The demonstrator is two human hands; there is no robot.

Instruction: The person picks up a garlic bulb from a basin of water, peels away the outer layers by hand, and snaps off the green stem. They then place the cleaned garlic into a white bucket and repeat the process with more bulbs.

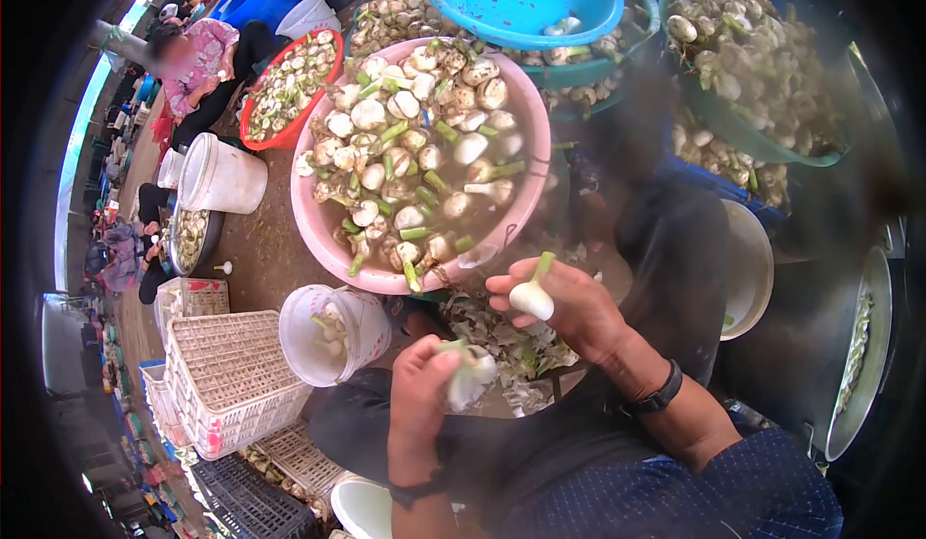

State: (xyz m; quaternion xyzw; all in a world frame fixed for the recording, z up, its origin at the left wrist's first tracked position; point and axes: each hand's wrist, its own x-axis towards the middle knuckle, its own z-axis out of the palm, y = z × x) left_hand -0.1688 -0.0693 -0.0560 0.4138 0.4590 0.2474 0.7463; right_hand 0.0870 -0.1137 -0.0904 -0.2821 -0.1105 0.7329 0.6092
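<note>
In the head view, my right hand [586,319] holds a smooth white garlic bulb [531,300] with a short green stem, its fingers partly extended around it. My left hand [417,383], lower and to the left, pinches a loose, whitish piece of garlic skin [473,377], blurred at its edges. Just beyond both hands stands a pink tub [301,192] of murky water, heaped with garlic bulbs on cut green stems. Beneath my hands lies a pile of peeled skins [526,351].
A white bucket [367,332] with some bulbs stands left of my hands, beside stacked plastic crates [231,365]. A blue basin [526,33] and green baskets of garlic [762,67] are at the back. Another person [201,62] sits by a red basin [338,52].
</note>
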